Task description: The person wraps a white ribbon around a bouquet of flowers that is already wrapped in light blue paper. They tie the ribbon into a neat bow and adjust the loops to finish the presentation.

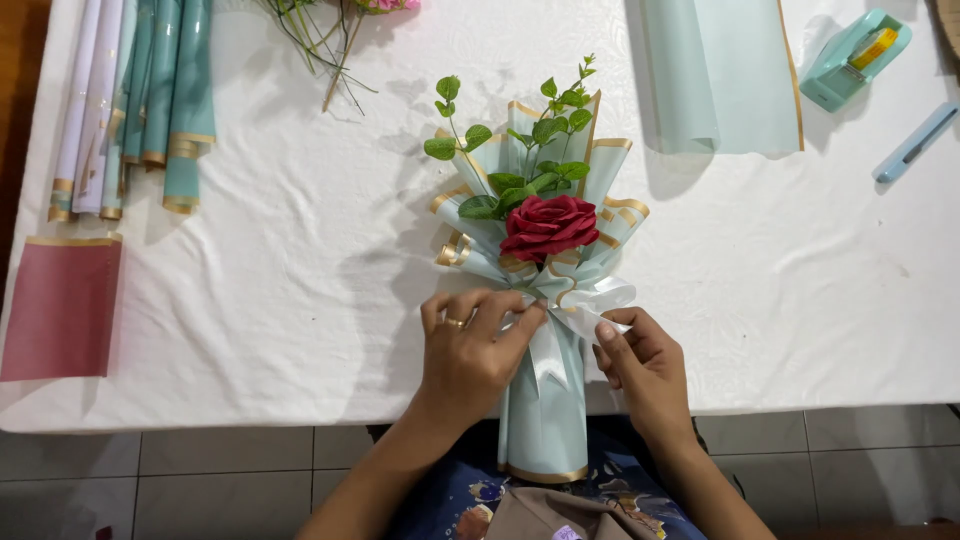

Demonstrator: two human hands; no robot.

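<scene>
the left hand, a ring on one finger, is pinched shut on the white ribbon at the neck of the bouquet, thumb and fingertips pressed to the left side of the bow. the right hand is closed on the ribbon's other end, just right of the bow. a ribbon tail hangs down the wrapped stem between the two hands. the bouquet lies on the table with its head pointing away from the person and its foot sticking out past the near edge, over the lap. in it sits a single red rose with green leafy sprigs behind, wrapped in pale mint paper with gold edging. well to the left lie rolls of wrapping paper in mint and white, and near them a dusty red sheet hanging at the table edge. at the far edge lie loose stems. to the upper right lies a flat mint sheet, then a mint tape dispenser and a light blue cutter at the far right.
</scene>
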